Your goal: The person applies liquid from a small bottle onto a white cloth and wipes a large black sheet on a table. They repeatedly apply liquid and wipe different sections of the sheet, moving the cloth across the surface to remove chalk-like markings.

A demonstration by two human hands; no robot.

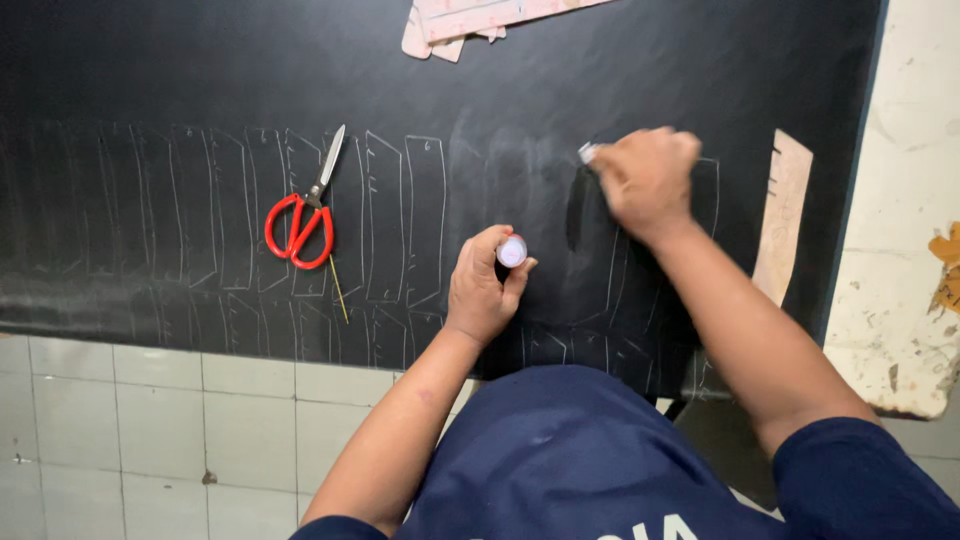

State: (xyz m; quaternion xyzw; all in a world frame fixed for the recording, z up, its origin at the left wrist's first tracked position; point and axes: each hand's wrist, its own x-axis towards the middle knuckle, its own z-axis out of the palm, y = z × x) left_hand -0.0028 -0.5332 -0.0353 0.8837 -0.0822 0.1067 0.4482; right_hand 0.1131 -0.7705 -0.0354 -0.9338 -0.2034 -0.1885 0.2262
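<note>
Hands (487, 285) on chalk-marked black sheet (200, 90)

Bottle (511, 250) and white piece (587, 152), on black sheet (700, 70)

Bottle: small, pale lilac-white round top facing up, gripped in the left hand (482, 285), near the sheet's front edge, about mid-width. White piece: small, blurred, pinched in the right hand (645, 180), pressed on the chalk-marked sheet towards its right edge; kind cannot be told.

Even, soft overhead light, no glare; the right hand (648, 180) is motion-blurred; the rest is sharp.
</note>
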